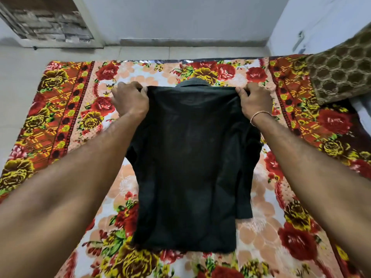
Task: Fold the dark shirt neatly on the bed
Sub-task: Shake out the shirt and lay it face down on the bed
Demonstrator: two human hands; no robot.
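The dark shirt [188, 161] lies lengthwise in the middle of the bed, its sides folded in so it forms a narrow panel. Its collar peeks out at the far end. My left hand [130, 100] pinches the far left corner of a fabric edge. My right hand [254, 100] pinches the far right corner of the same edge, with a thread band on its wrist. That edge is stretched taut between both hands just in front of the collar. A folded sleeve sticks out on the shirt's right side.
The bed wears a floral sheet [84, 117] in red, yellow and peach. A brown patterned blanket [341, 75] lies at the far right corner. Beyond the bed's far edge are a pale tiled floor [140, 52] and a white wall.
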